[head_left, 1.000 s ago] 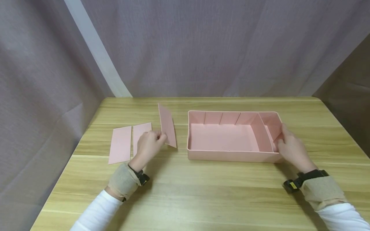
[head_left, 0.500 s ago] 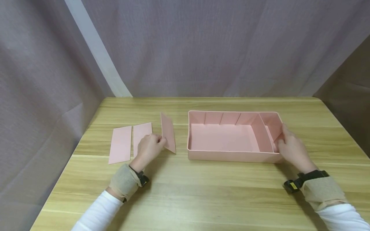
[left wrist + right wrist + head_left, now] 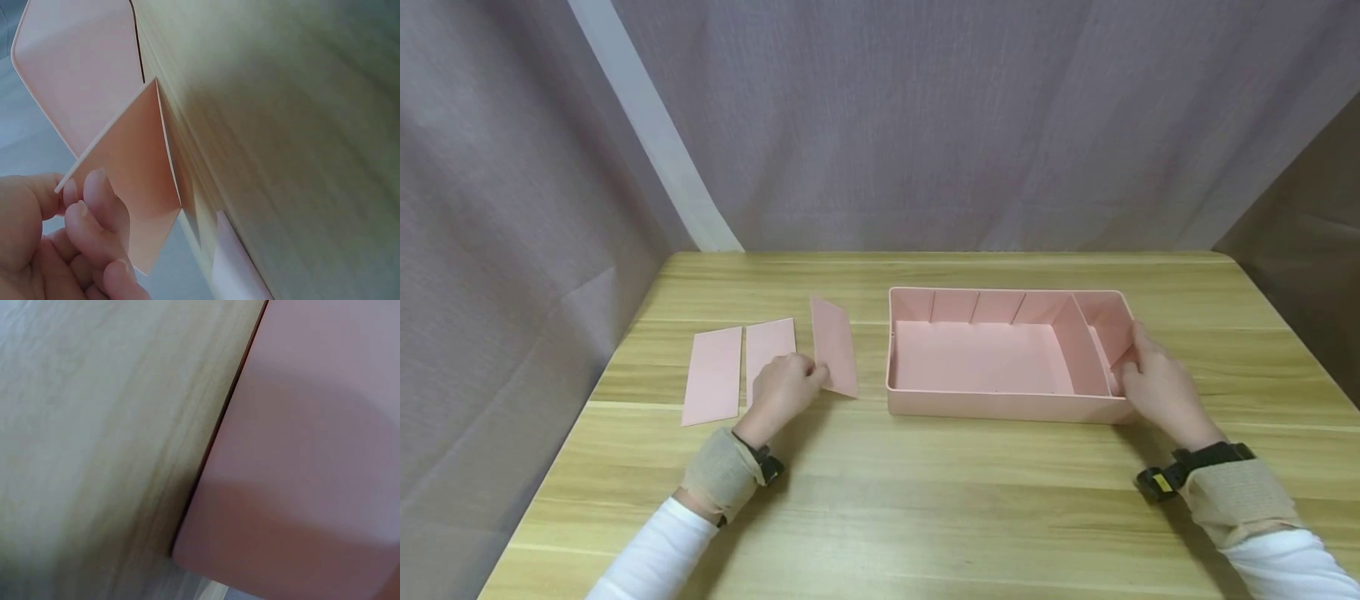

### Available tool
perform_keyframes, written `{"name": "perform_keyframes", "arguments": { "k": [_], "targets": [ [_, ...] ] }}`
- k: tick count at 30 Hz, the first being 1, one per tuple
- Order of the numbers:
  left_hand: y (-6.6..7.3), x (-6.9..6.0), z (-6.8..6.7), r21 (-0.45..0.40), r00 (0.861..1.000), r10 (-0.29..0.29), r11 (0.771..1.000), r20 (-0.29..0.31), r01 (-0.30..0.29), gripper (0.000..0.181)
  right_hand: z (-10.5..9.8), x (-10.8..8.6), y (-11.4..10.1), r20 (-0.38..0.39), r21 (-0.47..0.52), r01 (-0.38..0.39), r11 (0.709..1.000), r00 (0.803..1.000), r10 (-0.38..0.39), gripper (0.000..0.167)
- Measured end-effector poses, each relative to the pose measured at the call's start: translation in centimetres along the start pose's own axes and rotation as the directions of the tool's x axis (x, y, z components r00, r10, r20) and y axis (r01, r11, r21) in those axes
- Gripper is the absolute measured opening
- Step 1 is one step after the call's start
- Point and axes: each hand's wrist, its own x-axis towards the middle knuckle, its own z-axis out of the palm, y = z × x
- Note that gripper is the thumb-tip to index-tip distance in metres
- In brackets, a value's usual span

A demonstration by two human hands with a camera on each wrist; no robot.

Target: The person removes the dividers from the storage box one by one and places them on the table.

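In left grip [image 3: 786, 385], panel [image 3: 837, 350] points lengthwise forward

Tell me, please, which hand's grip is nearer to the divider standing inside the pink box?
The right hand. Its grip is on the right end of the box, just right of the divider. The left hand is farther, left of the box, its grip on a loose pink panel.

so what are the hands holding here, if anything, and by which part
The left hand pinches a pink panel by its upper edge, toward the near corner; the right hand holds the pink box by its right end.
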Motion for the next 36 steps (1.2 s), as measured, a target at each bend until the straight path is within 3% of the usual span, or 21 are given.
{"name": "perform_keyframes", "arguments": {
  "k": [12, 25, 36],
  "targets": [
    [-1.1, 0.1, 0.1, -0.004, 0.999, -0.036, 0.999, 0.02, 0.036, 0.044, 0.0, 0.0, 0.0, -0.019, -0.014, 0.006, 1.0, 1.0, -0.006, 0.058],
    [-1.3, 0.0, -0.1, 0.084, 0.992, -0.072, 0.994, 0.106, 0.063, 0.042, 0.1, 0.0, 0.0, -0.012, -0.002, 0.0, 1.0, 1.0, 0.0, 0.059],
    [-1.9, 0.4, -0.3, 0.14, 0.98, -0.071, 0.989, 0.186, 0.045, 0.039, 0.1, 0.1, 0.0, -0.029, -0.01, 0.015, 1.0, 0.999, -0.016, 0.059]
  ]
}}
